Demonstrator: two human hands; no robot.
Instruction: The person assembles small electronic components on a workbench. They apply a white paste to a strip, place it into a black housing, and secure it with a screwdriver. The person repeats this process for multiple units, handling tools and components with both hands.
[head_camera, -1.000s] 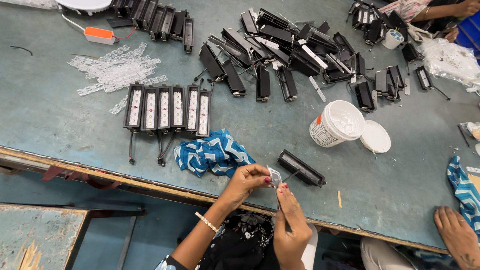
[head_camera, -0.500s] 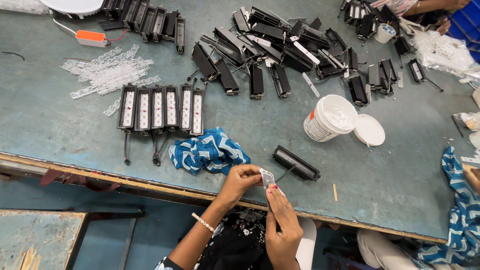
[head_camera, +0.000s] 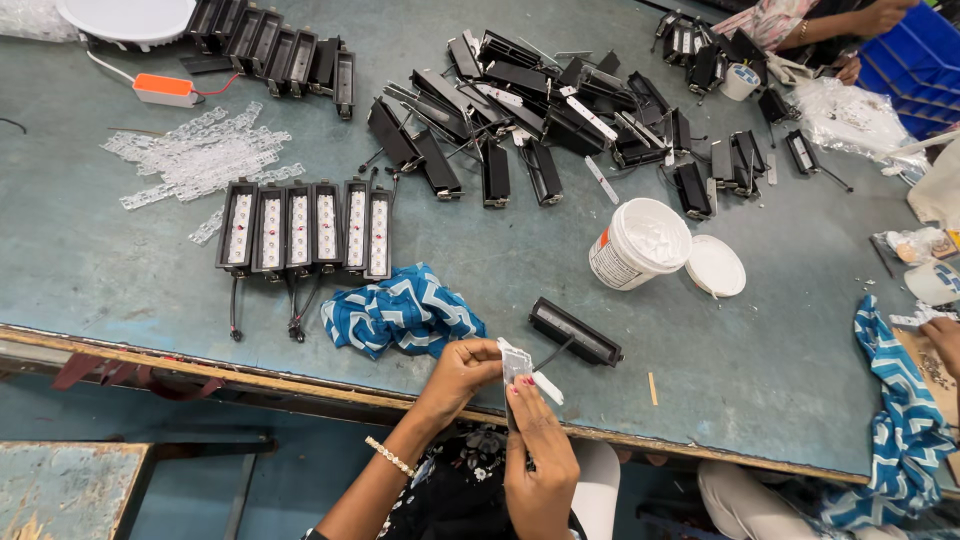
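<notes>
Head view: hands (head_camera: 505, 400) around maybe white strip (head_camera: 518, 366)

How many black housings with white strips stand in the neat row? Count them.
5 black housings, side by side left of the blue patterned cloth, beyond the left hand. None look hidden.

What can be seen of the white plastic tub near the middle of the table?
The white plastic tub is round and open, tilted toward the camera, with pale contents inside and a printed label with an orange patch on its side. It stands on the worn grey-green table; its round white lid lies flat right beside it. No hand touches it.
</notes>
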